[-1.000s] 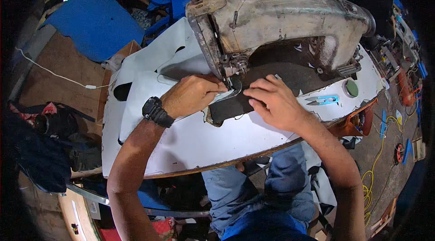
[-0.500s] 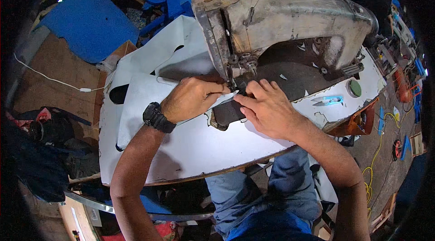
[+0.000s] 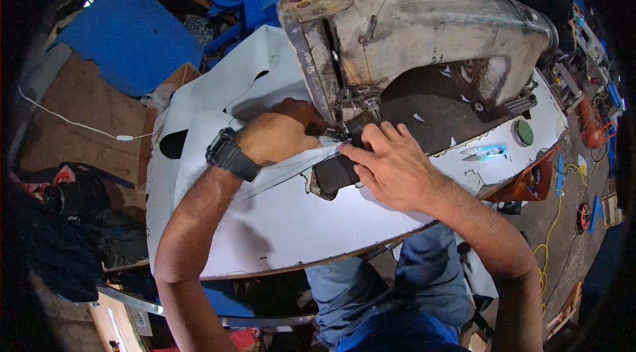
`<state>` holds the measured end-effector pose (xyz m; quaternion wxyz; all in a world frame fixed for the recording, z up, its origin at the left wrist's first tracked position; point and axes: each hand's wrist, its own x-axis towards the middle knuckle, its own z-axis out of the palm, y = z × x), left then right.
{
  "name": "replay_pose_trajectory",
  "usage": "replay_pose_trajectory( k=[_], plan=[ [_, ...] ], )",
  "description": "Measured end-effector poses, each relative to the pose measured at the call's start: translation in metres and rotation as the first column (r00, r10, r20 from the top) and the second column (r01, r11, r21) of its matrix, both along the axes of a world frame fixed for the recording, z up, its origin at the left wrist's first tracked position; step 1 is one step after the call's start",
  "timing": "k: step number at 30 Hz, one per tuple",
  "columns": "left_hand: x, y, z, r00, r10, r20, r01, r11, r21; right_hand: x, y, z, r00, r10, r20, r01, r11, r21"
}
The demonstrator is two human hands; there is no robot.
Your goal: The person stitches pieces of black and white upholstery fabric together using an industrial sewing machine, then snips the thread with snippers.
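Observation:
A white, leather-like sheet (image 3: 218,147) lies on the sewing machine's table, its near edge running under the worn sewing machine (image 3: 424,27). My left hand (image 3: 281,137), with a black watch on the wrist, is closed on the sheet just left of the needle. Its far fingers are in shadow beside the machine's head. On the needle's right side, my right hand (image 3: 397,166) rests with fingers apart. Its index fingertip touches the sheet's edge, while the thumb sits apart, nearer to me. The needle tip is hard to make out between the hands.
Thread snips (image 3: 485,152) and a round green-topped tin (image 3: 522,132) sit on the white tabletop (image 3: 331,226) at right. Small white scraps lie on the dark machine bed (image 3: 430,103). Blue sheets (image 3: 126,34) are behind at left. A yellow cord (image 3: 553,226) trails across the floor.
My left hand has shifted its fingers farther back beside the machine's head, and the sheet has bunched beneath it. A line along the sheet's near edge now shows. My right hand has barely moved.

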<state>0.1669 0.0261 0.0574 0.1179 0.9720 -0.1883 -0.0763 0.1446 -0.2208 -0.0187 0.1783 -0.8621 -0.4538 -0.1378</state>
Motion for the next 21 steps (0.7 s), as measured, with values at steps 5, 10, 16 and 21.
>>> replay_pose_trajectory(
  k=[5,10,16,21],
  plan=[
    [-0.004,0.004,-0.01,0.951,-0.159,0.263,0.147,0.987,0.065,0.003,0.004,0.002,0.998,0.036,-0.05,-0.036,0.999,0.001],
    [-0.003,0.007,-0.027,0.896,-0.096,0.434,0.018,0.984,0.18,0.004,0.002,0.0,0.999,0.031,-0.041,-0.031,0.999,-0.013],
    [-0.012,0.019,-0.038,0.754,-0.351,0.556,0.308,0.935,0.173,0.003,0.002,-0.001,0.999,0.02,-0.026,-0.021,0.999,-0.027],
    [-0.015,0.017,-0.051,0.871,-0.168,0.463,0.233,0.969,-0.087,0.003,0.002,0.0,1.0,0.018,-0.012,-0.019,0.999,-0.048]
  ],
)
